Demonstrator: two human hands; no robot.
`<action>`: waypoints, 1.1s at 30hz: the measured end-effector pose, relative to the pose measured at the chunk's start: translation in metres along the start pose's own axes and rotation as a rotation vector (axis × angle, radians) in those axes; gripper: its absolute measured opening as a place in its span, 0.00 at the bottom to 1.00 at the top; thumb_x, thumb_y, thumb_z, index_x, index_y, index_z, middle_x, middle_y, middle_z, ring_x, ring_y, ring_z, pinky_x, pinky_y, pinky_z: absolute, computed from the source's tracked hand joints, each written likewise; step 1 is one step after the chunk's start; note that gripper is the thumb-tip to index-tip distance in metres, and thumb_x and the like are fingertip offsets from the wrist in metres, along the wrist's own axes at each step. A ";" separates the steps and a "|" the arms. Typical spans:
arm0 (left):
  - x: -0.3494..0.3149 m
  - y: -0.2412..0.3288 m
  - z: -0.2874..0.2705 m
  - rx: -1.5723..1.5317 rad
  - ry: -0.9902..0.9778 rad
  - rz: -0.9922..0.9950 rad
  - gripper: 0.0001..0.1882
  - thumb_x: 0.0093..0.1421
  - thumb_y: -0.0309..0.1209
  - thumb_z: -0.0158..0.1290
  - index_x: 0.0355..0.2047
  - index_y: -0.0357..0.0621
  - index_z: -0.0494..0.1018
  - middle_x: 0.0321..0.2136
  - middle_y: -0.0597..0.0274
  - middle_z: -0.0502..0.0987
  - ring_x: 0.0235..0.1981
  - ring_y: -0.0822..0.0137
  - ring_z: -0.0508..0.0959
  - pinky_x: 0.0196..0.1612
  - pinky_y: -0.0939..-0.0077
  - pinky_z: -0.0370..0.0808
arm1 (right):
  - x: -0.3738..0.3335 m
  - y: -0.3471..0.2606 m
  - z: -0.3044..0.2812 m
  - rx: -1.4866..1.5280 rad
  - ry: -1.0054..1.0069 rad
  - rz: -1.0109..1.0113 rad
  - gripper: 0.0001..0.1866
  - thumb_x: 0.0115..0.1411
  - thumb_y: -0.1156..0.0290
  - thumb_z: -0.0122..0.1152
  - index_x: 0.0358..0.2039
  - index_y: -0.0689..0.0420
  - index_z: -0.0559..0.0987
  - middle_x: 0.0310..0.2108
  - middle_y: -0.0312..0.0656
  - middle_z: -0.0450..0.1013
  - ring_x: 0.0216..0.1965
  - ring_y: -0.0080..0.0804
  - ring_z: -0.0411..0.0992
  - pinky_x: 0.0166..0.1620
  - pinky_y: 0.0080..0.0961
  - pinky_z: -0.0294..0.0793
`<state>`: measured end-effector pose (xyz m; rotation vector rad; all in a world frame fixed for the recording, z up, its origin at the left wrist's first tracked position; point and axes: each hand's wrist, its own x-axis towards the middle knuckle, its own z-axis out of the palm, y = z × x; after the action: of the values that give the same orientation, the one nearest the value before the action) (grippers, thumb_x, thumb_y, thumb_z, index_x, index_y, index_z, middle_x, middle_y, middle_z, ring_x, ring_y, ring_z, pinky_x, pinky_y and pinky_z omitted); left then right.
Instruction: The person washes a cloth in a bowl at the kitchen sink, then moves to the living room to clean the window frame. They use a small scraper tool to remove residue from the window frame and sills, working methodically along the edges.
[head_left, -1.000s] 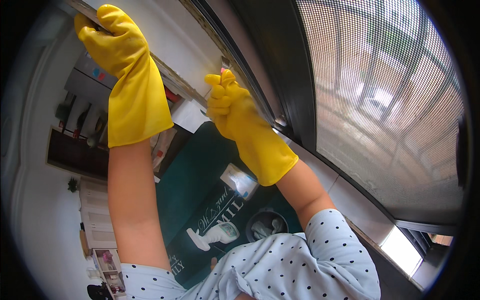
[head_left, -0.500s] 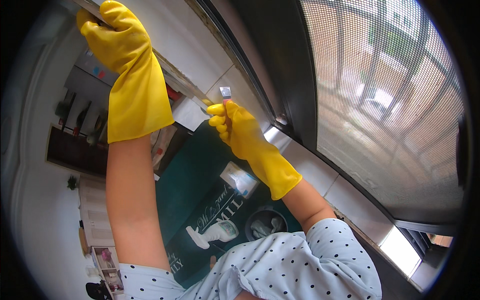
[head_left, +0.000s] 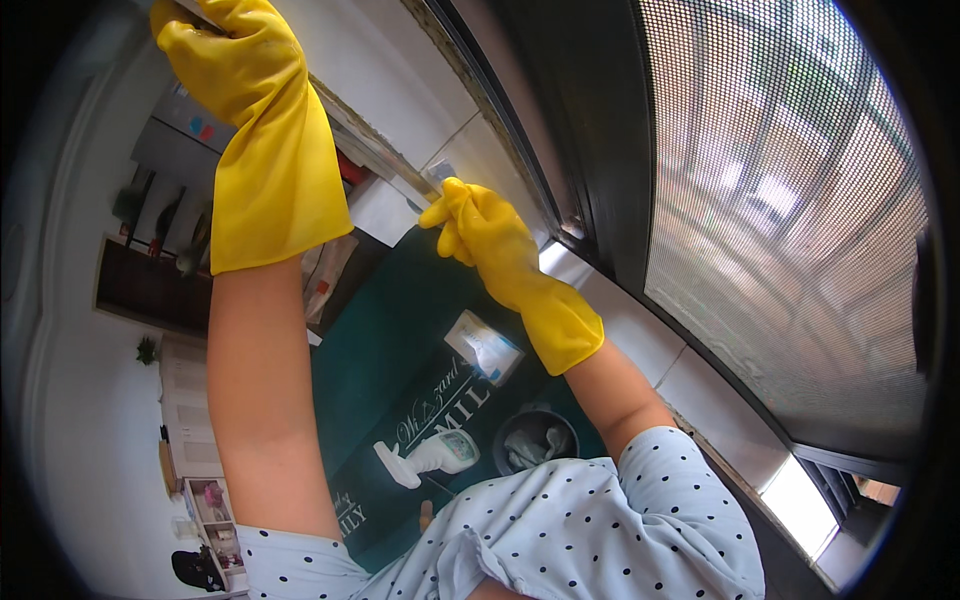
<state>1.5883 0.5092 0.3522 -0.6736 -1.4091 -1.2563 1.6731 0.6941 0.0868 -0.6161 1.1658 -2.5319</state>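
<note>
My left hand (head_left: 238, 62), in a long yellow rubber glove, is raised at the upper left with its fingers curled round the edge of a pale tiled ledge (head_left: 375, 75). In a matching glove, my right hand (head_left: 482, 232) is closed round a small scraper. The scraper's flat metal blade (head_left: 438, 171) points away from me, at or very near the outer edge of the ledge. Most of its handle is hidden inside the fingers.
Below lies a dark green mat (head_left: 370, 330) with white lettering. On it are a white spray bottle (head_left: 430, 456), a pale packet (head_left: 484, 347) and a grey bucket (head_left: 537, 440) with a cloth. A dark-framed mesh screen (head_left: 780, 200) borders the ledge at right.
My right hand has tilted, and the scraper blade has shifted slightly left and up, closer to the ledge's edge. My left hand stays on the ledge. The view has shifted slightly.
</note>
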 end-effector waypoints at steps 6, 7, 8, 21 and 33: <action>-0.004 0.001 0.001 0.179 0.007 0.035 0.11 0.69 0.34 0.43 0.39 0.40 0.71 0.28 0.71 0.68 0.27 0.76 0.64 0.33 0.83 0.64 | -0.002 -0.003 0.005 -0.019 0.036 0.038 0.21 0.71 0.52 0.49 0.44 0.58 0.78 0.33 0.37 0.79 0.27 0.21 0.70 0.33 0.15 0.68; -0.006 0.004 0.009 0.059 0.046 -0.006 0.11 0.69 0.33 0.43 0.39 0.40 0.71 0.28 0.70 0.68 0.27 0.76 0.65 0.32 0.83 0.64 | -0.001 -0.005 0.005 -0.028 0.020 0.035 0.21 0.71 0.52 0.49 0.45 0.58 0.77 0.34 0.37 0.79 0.27 0.21 0.70 0.33 0.15 0.68; -0.008 0.005 0.012 0.158 0.067 0.019 0.11 0.69 0.33 0.43 0.39 0.39 0.71 0.28 0.69 0.69 0.26 0.76 0.65 0.32 0.83 0.64 | -0.003 -0.003 0.005 -0.060 0.041 0.067 0.21 0.71 0.52 0.49 0.46 0.58 0.77 0.35 0.37 0.78 0.28 0.22 0.70 0.35 0.15 0.70; -0.019 0.010 0.018 0.686 0.078 0.272 0.11 0.69 0.32 0.43 0.39 0.38 0.71 0.28 0.68 0.70 0.26 0.77 0.65 0.32 0.83 0.64 | 0.002 0.000 0.021 0.056 0.157 0.021 0.23 0.73 0.52 0.45 0.34 0.57 0.79 0.20 0.36 0.72 0.20 0.20 0.63 0.27 0.17 0.62; -0.017 0.009 0.022 0.744 0.078 0.313 0.11 0.69 0.32 0.43 0.40 0.37 0.71 0.28 0.67 0.70 0.26 0.77 0.65 0.31 0.83 0.64 | 0.002 0.014 0.025 0.060 0.217 0.017 0.24 0.73 0.50 0.45 0.38 0.58 0.79 0.23 0.36 0.74 0.20 0.20 0.65 0.27 0.17 0.63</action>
<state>1.5935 0.5367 0.3419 -0.3013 -1.4969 -0.4449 1.6847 0.6681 0.0916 -0.3220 1.1524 -2.6602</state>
